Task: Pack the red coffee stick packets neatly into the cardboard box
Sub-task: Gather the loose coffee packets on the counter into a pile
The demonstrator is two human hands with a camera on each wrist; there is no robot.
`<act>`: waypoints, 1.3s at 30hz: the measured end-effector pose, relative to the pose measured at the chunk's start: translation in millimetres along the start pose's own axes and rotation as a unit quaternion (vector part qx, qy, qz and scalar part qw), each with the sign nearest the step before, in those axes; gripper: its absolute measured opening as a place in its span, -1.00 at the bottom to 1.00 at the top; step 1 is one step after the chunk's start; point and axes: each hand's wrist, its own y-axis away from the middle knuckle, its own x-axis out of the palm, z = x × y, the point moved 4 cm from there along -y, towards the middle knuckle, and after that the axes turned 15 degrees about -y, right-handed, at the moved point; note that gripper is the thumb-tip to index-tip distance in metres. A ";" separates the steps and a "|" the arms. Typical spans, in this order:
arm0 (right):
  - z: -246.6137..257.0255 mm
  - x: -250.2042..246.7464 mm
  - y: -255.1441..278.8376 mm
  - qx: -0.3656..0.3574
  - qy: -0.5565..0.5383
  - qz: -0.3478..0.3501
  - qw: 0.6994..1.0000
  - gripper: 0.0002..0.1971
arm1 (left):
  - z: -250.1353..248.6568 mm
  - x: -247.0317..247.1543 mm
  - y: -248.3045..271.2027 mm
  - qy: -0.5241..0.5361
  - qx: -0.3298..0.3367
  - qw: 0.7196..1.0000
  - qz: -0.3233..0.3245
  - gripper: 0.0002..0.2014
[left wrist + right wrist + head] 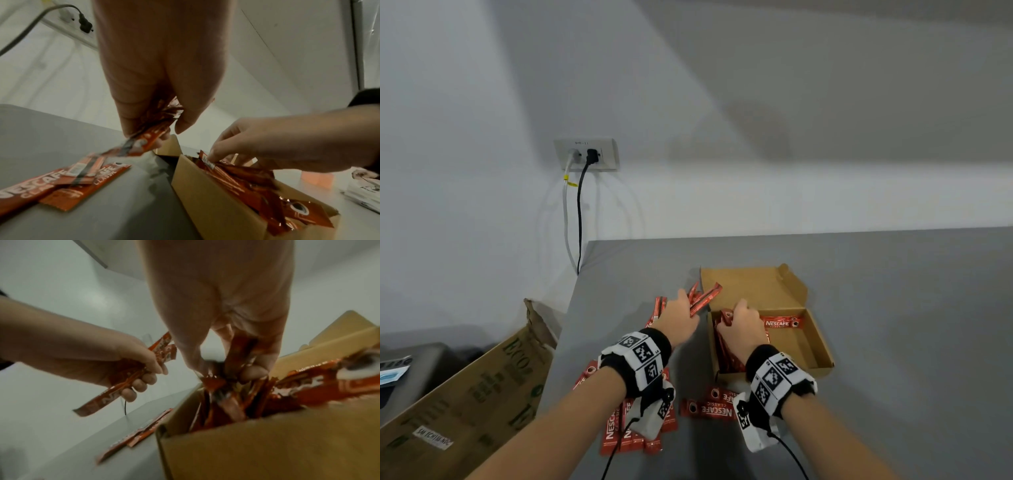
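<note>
An open cardboard box (822, 346) lies on the grey table, its lid (753, 287) folded back. Red coffee stick packets (726, 353) stand packed along the box's left side, and one packet (780, 322) lies flat at the back. My left hand (681, 317) hovers just left of the box and grips a bunch of packets (703, 298) that fan out beyond the fingers. My right hand (739, 325) is inside the box, its fingertips pinching the tops of the packed packets (236, 386). Loose packets (709, 409) lie on the table near my wrists.
More loose packets (630, 435) lie under my left forearm. A large brown carton (469, 394) leans against the table's left edge. A wall socket (587, 154) with two cables is behind the table's left corner. The table (911, 308) stretches grey to the right of the box.
</note>
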 end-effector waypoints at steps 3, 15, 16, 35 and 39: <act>-0.6 1.0 -1.8 -0.004 0.034 0.008 0.999 -0.77 | -3.2 4.6 -0.4 -0.006 0.001 1.000 0.007 -0.78; 8.7 -15.7 1.6 -0.092 -0.103 -0.010 0.990 -0.72 | -29.2 21.2 0.6 0.047 0.040 0.998 0.020 -0.78; 9.5 -19.9 2.6 -0.087 -0.122 -0.017 0.989 -0.74 | -34.1 23.3 0.5 0.060 0.045 0.997 0.024 -0.75; -24.8 -26.5 -10.0 -0.069 -0.091 0.012 0.993 -0.85 | -67.3 37.2 12.8 -0.012 0.089 0.996 0.020 -0.43; -26.9 -21.2 -8.1 -0.075 -0.087 0.042 0.992 -0.75 | -64.4 27.1 9.5 -0.053 0.082 0.995 -0.007 -0.64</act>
